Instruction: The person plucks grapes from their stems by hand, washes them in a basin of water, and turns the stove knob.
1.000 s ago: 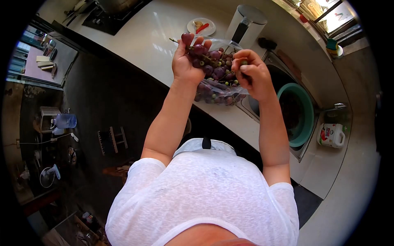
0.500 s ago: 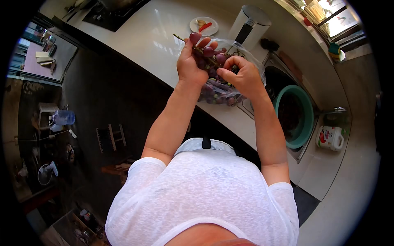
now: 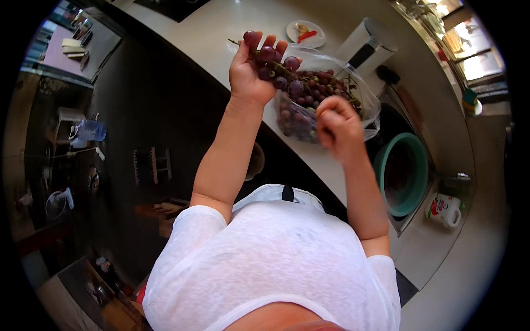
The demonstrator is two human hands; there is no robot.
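Note:
My left hand [image 3: 247, 81] is raised palm up over the counter's front edge, its fingers curled around a bunch of purple grapes [image 3: 268, 53] on a green stem. To its right, a clear plastic bag [image 3: 371, 110] lies open on the counter with many loose and stemmed grapes [image 3: 326, 83] inside. My right hand [image 3: 342, 129] is over the near right side of the bag, apart from the bunch. Its fingers are curled closed and slightly blurred; whether something small is inside them is hidden.
A white plate [image 3: 291, 36] with a red chili and pale pieces lies behind the bag, beside a white pitcher-like container [image 3: 358, 43]. A teal basin [image 3: 402, 209] sits in the sink at right, near a white jug [image 3: 443, 209]. A round vessel [image 3: 256, 161] stands below the counter edge.
My right hand has come away from the bunch, moving down and right over the bag. The left hand still holds the grapes, now farther from the bag. The view has shifted slightly.

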